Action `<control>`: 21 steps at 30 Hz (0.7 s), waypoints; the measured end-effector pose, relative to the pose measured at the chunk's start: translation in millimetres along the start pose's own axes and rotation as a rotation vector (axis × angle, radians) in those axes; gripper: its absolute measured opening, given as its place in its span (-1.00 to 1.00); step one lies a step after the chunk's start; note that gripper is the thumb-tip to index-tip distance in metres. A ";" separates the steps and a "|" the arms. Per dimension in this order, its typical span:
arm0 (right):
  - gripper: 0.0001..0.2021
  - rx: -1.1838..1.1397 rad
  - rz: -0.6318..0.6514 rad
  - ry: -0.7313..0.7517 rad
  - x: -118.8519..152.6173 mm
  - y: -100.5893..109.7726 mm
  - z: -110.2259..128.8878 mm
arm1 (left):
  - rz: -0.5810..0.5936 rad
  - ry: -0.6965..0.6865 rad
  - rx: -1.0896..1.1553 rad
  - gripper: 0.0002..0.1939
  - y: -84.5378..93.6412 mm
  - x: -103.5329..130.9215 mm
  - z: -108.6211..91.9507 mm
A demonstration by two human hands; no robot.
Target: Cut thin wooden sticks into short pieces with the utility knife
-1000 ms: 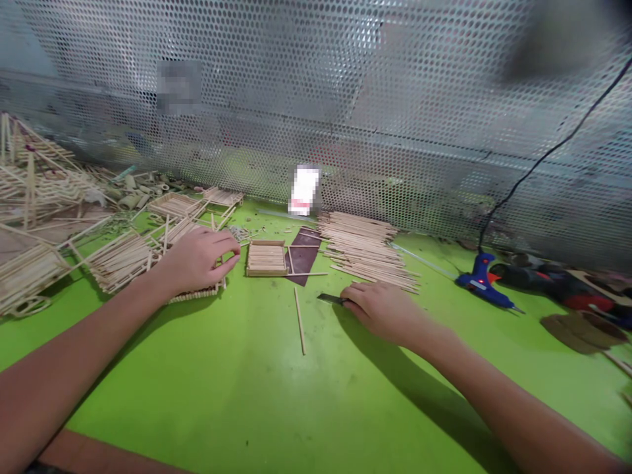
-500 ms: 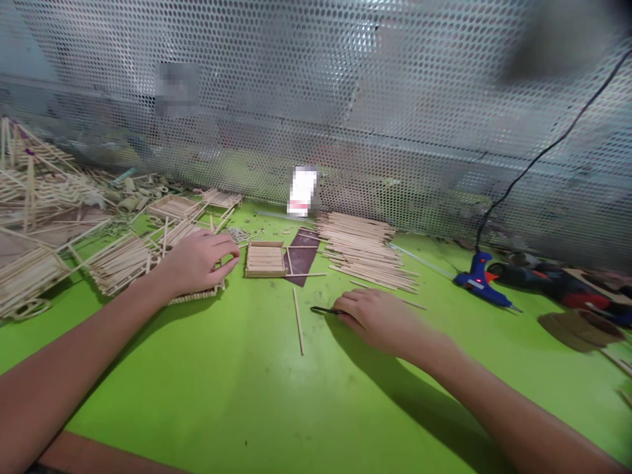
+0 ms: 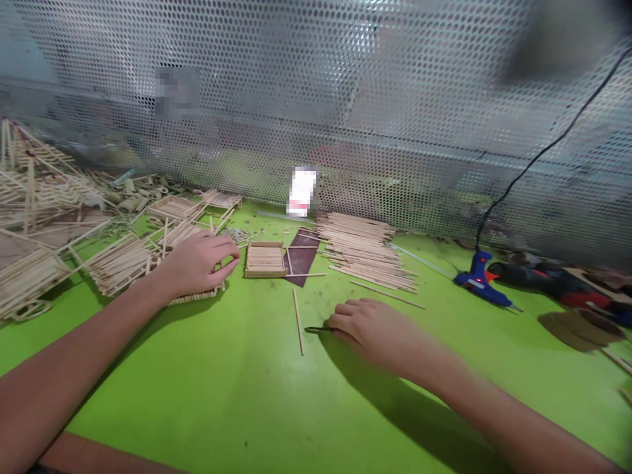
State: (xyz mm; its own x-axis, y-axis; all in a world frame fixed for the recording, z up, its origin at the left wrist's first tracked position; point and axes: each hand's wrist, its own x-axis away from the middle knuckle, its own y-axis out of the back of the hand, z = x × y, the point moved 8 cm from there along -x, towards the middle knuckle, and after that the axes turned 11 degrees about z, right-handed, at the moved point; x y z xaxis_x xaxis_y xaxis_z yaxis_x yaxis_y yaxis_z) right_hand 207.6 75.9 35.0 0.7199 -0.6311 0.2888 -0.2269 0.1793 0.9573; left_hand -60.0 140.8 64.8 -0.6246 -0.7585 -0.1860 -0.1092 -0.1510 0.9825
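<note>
My right hand is closed round a slim black pointed tool, too little of which shows to tell its kind. The tool's tip is just right of a single thin wooden stick lying on the green table. My left hand is over the bundled stick pieces at left, thumb and forefinger apart with nothing visible between them. Right of that hand stands a small tray made of sticks. A dark brown sheet lies beside the tray, with a few sticks across it.
A heap of loose sticks lies at the back centre. At right is a blue glue gun, its cord rising. Several stick-built pieces crowd the left. A perforated metal screen closes off the back, with a bright phone-like rectangle before it.
My right hand has moved slightly toward me and left, bringing the black tool closer to the single stick. A stick behind that hand is now uncovered. The left hand has stayed put.
</note>
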 end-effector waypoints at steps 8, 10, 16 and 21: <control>-0.84 -0.024 0.012 0.024 2.7 0.3 16.8 | 0.015 -0.008 0.021 -0.65 -1.2 -0.8 0.5; -0.85 -0.028 0.008 0.033 3.6 0.8 20.7 | 0.017 -0.009 0.026 -0.66 -1.1 -0.8 0.6; -0.83 -0.031 0.026 0.058 5.9 -1.2 32.2 | 0.025 -0.006 0.014 -0.65 -3.4 -0.7 1.5; -0.88 -0.031 0.014 0.123 7.6 -3.0 44.4 | 0.038 -0.012 0.043 -0.70 -6.6 -0.9 2.2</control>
State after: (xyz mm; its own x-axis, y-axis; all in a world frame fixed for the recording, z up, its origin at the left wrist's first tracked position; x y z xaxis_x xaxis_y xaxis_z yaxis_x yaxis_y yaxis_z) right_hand 184.6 37.1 33.7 0.7923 -0.5314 0.2999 -0.2183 0.2121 0.9525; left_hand -60.5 143.9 58.5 -0.6380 -0.7556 -0.1485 -0.1183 -0.0944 0.9885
